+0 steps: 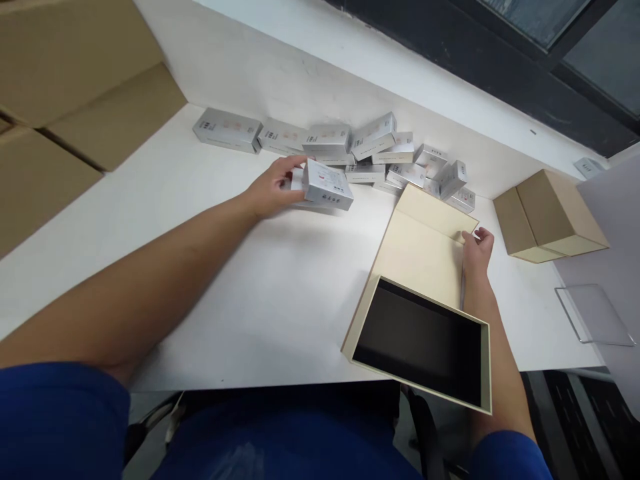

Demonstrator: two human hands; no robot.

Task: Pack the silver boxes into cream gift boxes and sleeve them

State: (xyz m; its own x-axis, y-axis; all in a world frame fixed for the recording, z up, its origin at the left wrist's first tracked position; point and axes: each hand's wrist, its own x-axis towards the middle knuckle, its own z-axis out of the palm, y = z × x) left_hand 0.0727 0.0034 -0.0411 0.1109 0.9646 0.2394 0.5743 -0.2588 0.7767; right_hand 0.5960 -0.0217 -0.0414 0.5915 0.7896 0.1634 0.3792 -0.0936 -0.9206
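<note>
My left hand [279,187] grips a silver-white carton [327,183] between thumb and fingers above the white table [280,287]; a second carton seems to lie under or behind it, partly hidden. On the right, my right hand [478,249] is at the edge of the raised lid of a cream box [425,257], fingers curled against it. The box stands with its lid folded back, and its black inside [423,340] shows nothing in it. Its near end reaches over the table's front edge.
Several silver cartons [227,130] lie in a row and a loose pile along the back wall. Large brown boxes [120,113] stand at the left. Two tan boxes [555,217] sit at the right, near a clear rectangular stand [595,315]. A chair shows below the table.
</note>
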